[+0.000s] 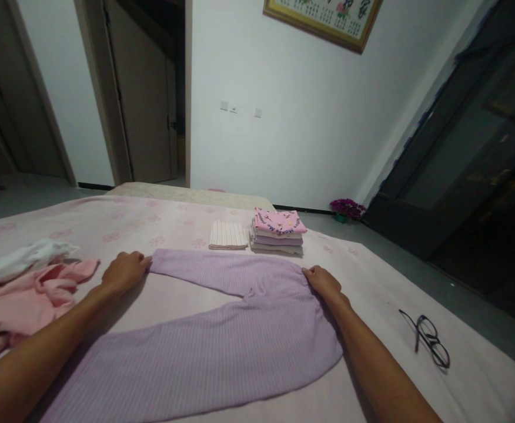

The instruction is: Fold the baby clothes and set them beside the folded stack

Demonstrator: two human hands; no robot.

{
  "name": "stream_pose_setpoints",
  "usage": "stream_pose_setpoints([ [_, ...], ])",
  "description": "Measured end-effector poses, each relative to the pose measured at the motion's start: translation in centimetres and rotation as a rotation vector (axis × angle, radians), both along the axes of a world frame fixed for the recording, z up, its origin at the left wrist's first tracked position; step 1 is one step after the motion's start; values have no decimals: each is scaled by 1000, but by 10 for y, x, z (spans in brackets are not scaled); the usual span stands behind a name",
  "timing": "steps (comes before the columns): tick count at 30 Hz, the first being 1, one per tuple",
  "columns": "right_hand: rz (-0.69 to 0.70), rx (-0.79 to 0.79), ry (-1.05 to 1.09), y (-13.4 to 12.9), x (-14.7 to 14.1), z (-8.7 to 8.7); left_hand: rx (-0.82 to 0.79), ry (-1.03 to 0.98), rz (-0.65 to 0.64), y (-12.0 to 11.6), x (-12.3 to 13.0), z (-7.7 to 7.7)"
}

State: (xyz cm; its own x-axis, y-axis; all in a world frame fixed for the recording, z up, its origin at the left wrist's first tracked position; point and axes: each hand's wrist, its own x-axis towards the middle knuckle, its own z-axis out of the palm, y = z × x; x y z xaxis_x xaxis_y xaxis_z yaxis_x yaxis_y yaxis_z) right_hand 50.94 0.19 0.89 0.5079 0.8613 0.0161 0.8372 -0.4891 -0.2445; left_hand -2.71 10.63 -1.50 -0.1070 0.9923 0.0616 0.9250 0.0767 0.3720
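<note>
A lilac ribbed pair of pants (pixel 222 346) lies spread on the pink bed cover (pixel 107 226), its two legs pointing left. My left hand (pixel 124 271) pinches the cuff end of the far leg. My right hand (pixel 323 281) rests on the waistband edge at the right, fingers curled on the fabric. Beyond the pants, a stack of folded clothes (pixel 277 231) with a pink printed piece on top stands next to a folded white striped piece (pixel 227 235).
A heap of unfolded pink and white clothes (pixel 22 288) lies at the left. Black-framed glasses (pixel 429 339) rest on the bed at the right, near its edge. Behind are doors, a white wall, a dark cabinet and a pot of purple flowers (pixel 347 208).
</note>
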Motion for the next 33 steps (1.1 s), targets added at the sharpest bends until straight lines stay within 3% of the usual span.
stream_pose_setpoints([
  [5,-32,23,-56,13,-7,-18,-21,23,42,14,14,-9],
  [13,-32,86,-123,35,-5,-16,162,-76,178,28,11,-12],
  [18,7,60,-187,45,-13,-27,97,19,121,30,8,-24],
  [23,19,43,-236,42,-15,-25,249,214,100,28,9,-23],
  [25,45,61,-265,39,-21,-19,343,232,-6,27,17,-21],
  [28,147,101,-303,38,-44,-14,410,173,-295,27,44,-23],
  [31,413,114,-294,40,-70,-19,322,124,-542,27,76,-36],
  [33,578,48,-235,42,-80,-28,255,169,-625,26,89,-46],
])
